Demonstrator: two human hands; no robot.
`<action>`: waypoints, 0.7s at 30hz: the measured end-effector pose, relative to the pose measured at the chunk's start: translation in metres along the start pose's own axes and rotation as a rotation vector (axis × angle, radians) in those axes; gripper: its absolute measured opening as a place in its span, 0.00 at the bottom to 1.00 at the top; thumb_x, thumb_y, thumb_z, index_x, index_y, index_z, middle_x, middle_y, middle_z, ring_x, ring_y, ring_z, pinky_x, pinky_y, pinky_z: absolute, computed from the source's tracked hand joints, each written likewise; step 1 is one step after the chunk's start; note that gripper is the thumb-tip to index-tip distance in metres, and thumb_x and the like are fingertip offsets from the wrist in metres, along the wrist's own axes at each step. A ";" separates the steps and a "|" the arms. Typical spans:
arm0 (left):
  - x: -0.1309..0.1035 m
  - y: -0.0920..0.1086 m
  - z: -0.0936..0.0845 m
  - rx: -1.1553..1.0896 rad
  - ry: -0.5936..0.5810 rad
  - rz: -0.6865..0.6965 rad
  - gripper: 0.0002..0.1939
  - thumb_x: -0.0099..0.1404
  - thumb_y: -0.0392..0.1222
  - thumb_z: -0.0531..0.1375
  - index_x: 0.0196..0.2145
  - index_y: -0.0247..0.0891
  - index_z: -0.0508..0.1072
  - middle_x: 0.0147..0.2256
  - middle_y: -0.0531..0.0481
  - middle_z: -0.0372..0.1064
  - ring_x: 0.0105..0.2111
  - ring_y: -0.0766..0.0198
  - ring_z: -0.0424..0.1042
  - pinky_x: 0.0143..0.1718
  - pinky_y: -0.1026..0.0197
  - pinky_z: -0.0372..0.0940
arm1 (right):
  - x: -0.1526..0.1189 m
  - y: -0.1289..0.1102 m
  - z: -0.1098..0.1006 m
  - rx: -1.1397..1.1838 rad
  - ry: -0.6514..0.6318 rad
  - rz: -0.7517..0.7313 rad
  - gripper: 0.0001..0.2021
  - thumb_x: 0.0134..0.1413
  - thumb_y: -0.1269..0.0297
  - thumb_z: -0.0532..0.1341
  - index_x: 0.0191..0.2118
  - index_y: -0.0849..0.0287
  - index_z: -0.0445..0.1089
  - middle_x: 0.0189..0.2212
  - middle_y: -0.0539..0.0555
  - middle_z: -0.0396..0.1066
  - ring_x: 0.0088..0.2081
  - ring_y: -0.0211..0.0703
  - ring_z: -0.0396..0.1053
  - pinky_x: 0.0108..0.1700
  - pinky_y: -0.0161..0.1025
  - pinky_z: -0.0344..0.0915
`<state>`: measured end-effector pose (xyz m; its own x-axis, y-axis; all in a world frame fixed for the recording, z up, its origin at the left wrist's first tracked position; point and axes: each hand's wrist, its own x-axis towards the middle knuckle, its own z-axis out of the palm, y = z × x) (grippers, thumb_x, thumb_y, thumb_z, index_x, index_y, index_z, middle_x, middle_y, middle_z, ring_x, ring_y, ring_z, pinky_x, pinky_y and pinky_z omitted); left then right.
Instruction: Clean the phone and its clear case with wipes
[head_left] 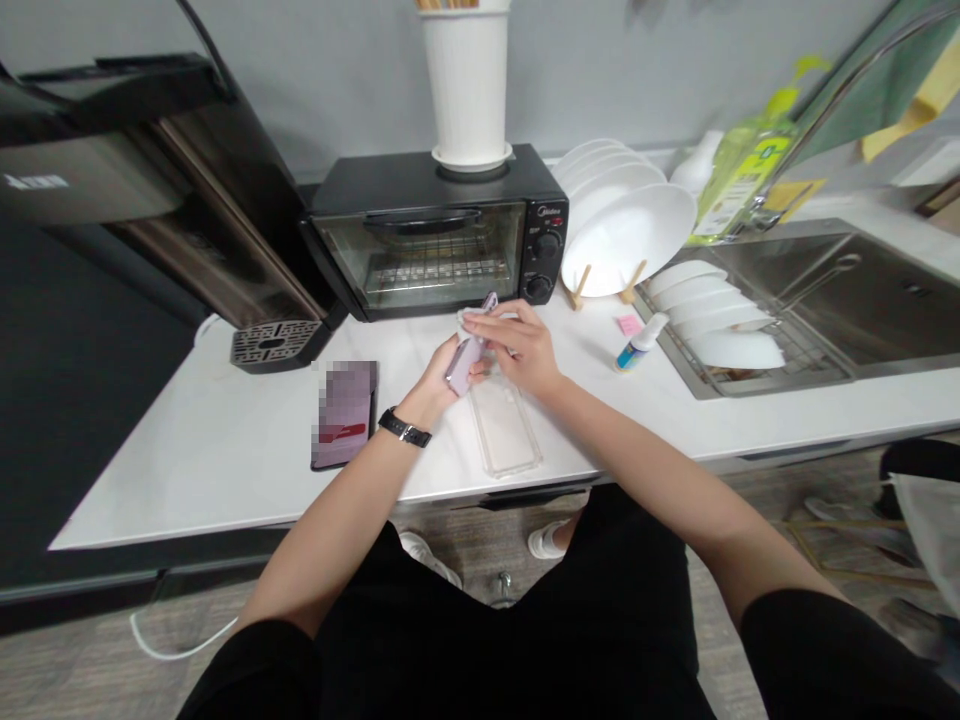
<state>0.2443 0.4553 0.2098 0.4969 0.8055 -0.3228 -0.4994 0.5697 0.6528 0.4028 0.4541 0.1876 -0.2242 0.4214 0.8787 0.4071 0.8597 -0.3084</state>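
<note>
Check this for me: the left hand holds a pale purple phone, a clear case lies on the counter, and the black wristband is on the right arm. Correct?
The arm is wrong: the head view shows the black wristband on the left arm. The rest is right.

The left hand [437, 377] holds a lilac phone [464, 366]; 1 clear case [509, 436] lies nearby.

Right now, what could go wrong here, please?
The phone might slip: the left hand holds it above the counter while the right hand presses a white wipe against it. If dropped, it could hit the clear case. The spray bottle, near the right forearm, might get knocked over.
</note>
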 end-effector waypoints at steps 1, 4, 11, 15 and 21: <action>-0.001 0.000 0.001 0.025 -0.028 -0.025 0.15 0.78 0.45 0.51 0.39 0.34 0.73 0.25 0.52 0.67 0.14 0.71 0.57 0.11 0.69 0.49 | 0.001 0.006 -0.004 -0.033 0.030 0.046 0.25 0.67 0.77 0.56 0.58 0.42 0.79 0.54 0.48 0.81 0.52 0.49 0.73 0.56 0.56 0.76; -0.005 0.001 0.006 0.116 -0.095 -0.069 0.12 0.76 0.46 0.55 0.46 0.36 0.74 0.29 0.51 0.70 0.14 0.72 0.58 0.10 0.70 0.48 | 0.002 0.022 -0.013 -0.107 0.093 0.148 0.24 0.66 0.78 0.56 0.55 0.45 0.80 0.52 0.51 0.82 0.51 0.50 0.73 0.56 0.55 0.74; -0.015 0.001 0.013 0.216 -0.134 0.047 0.21 0.73 0.42 0.61 0.62 0.45 0.72 0.31 0.53 0.71 0.15 0.74 0.60 0.11 0.71 0.49 | -0.001 0.029 -0.014 -0.195 0.153 0.223 0.20 0.64 0.75 0.57 0.51 0.51 0.82 0.42 0.54 0.82 0.46 0.51 0.74 0.51 0.50 0.75; -0.015 0.002 0.012 0.202 -0.126 0.053 0.18 0.72 0.44 0.63 0.58 0.42 0.74 0.30 0.53 0.70 0.15 0.74 0.60 0.12 0.71 0.48 | 0.001 0.019 -0.016 -0.220 0.271 0.279 0.20 0.66 0.73 0.56 0.55 0.52 0.80 0.43 0.55 0.81 0.46 0.50 0.74 0.48 0.48 0.77; -0.006 0.000 0.003 0.130 -0.010 0.057 0.08 0.75 0.44 0.58 0.42 0.37 0.73 0.27 0.54 0.68 0.14 0.74 0.59 0.13 0.70 0.48 | 0.003 0.001 -0.010 -0.090 0.100 0.097 0.20 0.68 0.73 0.57 0.54 0.46 0.81 0.48 0.53 0.84 0.50 0.52 0.75 0.53 0.56 0.76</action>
<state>0.2433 0.4495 0.2133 0.4773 0.8342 -0.2761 -0.4312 0.4962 0.7536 0.4112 0.4531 0.1938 -0.0931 0.4664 0.8797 0.5008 0.7855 -0.3634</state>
